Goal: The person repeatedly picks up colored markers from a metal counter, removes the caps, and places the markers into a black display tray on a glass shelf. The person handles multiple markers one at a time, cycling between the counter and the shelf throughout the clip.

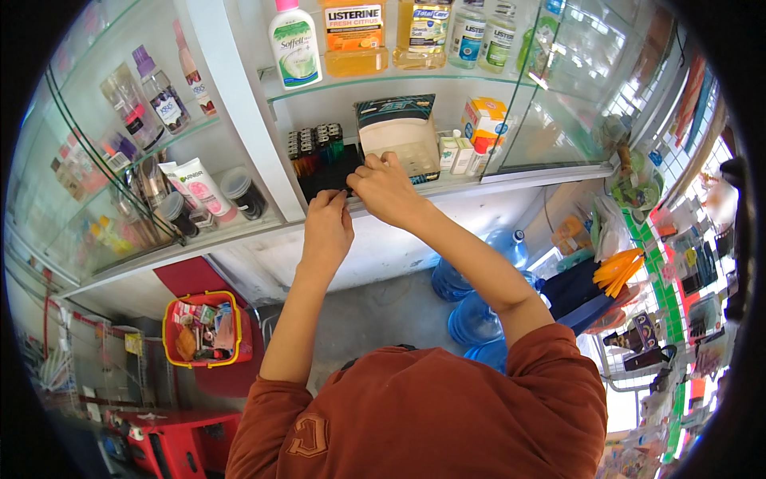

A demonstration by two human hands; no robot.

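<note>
Both hands reach into the lower compartment of a glass display cabinet. My left hand [328,220] is at the front edge of a black tray [329,170] that holds rows of cigarette lighters [315,143] at its back. My right hand [383,184] is at the tray's front right corner, its fingers bent and close to the left fingertips. Whether either hand grips the tray or something small is hidden by the fingers. Right of the tray, an open cardboard display box [398,135] stands with its lid raised. Small boxes [455,154] and an orange-and-white carton [483,120] are beside it.
Mouthwash bottles [357,39] and a white lotion bottle [295,48] stand on the glass shelf above. Left of the white upright [248,108] are tubes [200,188] and lidded jars [244,193]. A filled red basket [206,329] is lower left; blue water jugs [476,317] stand on the floor.
</note>
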